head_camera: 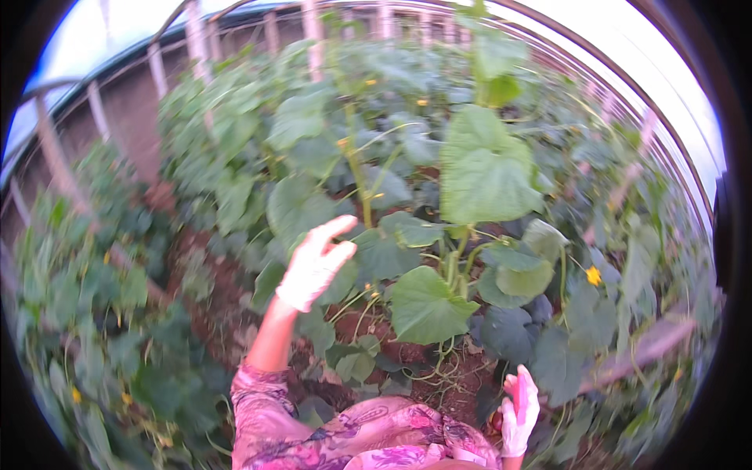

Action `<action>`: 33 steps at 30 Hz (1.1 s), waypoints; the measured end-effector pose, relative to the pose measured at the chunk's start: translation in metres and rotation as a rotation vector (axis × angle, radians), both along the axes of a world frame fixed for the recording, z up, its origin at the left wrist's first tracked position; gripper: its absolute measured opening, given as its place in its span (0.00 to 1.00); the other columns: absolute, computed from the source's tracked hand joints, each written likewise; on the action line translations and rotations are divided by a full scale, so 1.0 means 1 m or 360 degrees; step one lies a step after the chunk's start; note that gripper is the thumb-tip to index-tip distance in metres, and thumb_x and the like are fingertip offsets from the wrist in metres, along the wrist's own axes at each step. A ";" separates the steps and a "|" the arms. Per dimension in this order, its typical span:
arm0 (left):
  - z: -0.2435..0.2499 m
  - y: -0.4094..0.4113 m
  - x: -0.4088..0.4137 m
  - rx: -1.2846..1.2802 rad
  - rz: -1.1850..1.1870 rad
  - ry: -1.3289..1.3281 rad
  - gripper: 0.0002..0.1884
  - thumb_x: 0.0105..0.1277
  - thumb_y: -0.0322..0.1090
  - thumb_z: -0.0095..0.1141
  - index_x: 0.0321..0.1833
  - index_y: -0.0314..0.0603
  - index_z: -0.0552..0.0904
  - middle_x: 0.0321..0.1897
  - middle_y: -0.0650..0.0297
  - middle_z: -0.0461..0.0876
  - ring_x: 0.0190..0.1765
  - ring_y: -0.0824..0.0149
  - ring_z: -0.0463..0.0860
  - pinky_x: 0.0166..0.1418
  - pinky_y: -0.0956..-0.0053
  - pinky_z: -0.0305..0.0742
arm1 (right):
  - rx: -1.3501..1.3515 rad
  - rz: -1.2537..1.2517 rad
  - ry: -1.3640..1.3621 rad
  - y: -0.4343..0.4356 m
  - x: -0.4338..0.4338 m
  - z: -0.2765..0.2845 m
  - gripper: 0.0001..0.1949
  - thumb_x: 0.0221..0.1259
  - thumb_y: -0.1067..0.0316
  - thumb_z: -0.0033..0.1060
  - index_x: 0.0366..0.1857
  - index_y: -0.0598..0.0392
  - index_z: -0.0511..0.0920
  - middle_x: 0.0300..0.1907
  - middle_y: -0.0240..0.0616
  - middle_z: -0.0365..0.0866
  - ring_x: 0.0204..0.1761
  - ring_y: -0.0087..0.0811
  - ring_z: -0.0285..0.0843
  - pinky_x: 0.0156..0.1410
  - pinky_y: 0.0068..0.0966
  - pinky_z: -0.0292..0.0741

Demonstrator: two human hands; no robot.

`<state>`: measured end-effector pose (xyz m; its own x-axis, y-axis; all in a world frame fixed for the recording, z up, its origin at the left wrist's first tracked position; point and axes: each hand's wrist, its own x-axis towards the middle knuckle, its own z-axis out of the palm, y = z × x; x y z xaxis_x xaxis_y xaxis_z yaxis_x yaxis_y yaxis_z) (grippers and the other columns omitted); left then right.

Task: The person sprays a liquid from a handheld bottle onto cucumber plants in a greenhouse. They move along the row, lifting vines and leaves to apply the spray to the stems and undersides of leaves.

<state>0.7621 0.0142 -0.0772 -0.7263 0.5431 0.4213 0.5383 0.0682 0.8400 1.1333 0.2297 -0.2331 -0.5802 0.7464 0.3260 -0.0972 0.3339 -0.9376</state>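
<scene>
My left hand (320,261), in a thin white glove, reaches forward beside the leaves of a cucumber vine. Its thumb and fingers are apart, and nothing shows between them. Just right of it rises a green vine stem (359,170), with small yellow flowers around it. Low at the right, my right hand (518,414), also gloved, is raised near my body with its fingers extended and no object visible in it. A small dark red thing (495,422) shows beside that wrist; what it is, I cannot tell. A broad leaf (432,305) spreads between both hands.
Dense vines fill both sides, with a large upright leaf (487,167) ahead and a yellow flower (593,275) at right. Brown soil (217,305) shows at left. Posts (197,38) line an earthen wall (138,129) under curved greenhouse ribs (623,53). A pinkish board (640,352) slants at right.
</scene>
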 end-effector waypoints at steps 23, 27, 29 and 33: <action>0.303 0.285 -0.083 -0.0173 -0.0646 0.0046 0.25 0.44 0.44 0.80 0.45 0.45 0.85 0.40 0.65 0.86 0.43 0.67 0.82 0.49 0.70 0.77 | 0.0092 -0.0118 -0.0264 -0.037 0.011 -0.020 0.27 0.66 0.79 0.49 0.71 0.57 0.63 0.67 0.44 0.70 0.68 0.35 0.69 0.72 0.31 0.64; 0.292 0.281 -0.054 -0.0019 -0.0774 0.0264 0.22 0.53 0.48 0.72 0.49 0.49 0.85 0.44 0.66 0.84 0.47 0.65 0.79 0.52 0.60 0.74 | 0.0011 -0.0260 -0.0108 -0.043 0.010 -0.007 0.27 0.59 0.77 0.54 0.66 0.61 0.68 0.62 0.43 0.74 0.61 0.34 0.75 0.67 0.30 0.69; 0.270 0.284 -0.075 0.0152 -0.0994 0.0471 0.19 0.62 0.42 0.63 0.55 0.48 0.84 0.50 0.68 0.84 0.54 0.68 0.79 0.61 0.64 0.71 | 0.0016 -0.0383 -0.0036 -0.048 0.005 0.001 0.27 0.55 0.77 0.56 0.63 0.64 0.71 0.59 0.43 0.77 0.56 0.33 0.79 0.64 0.29 0.73; 0.256 0.237 -0.056 0.0431 -0.0954 0.0288 0.17 0.63 0.24 0.56 0.56 0.38 0.81 0.47 0.61 0.84 0.47 0.69 0.82 0.55 0.74 0.75 | -0.0070 -0.0333 0.0053 -0.047 0.002 0.000 0.26 0.55 0.77 0.57 0.61 0.64 0.72 0.60 0.42 0.77 0.55 0.32 0.80 0.63 0.29 0.74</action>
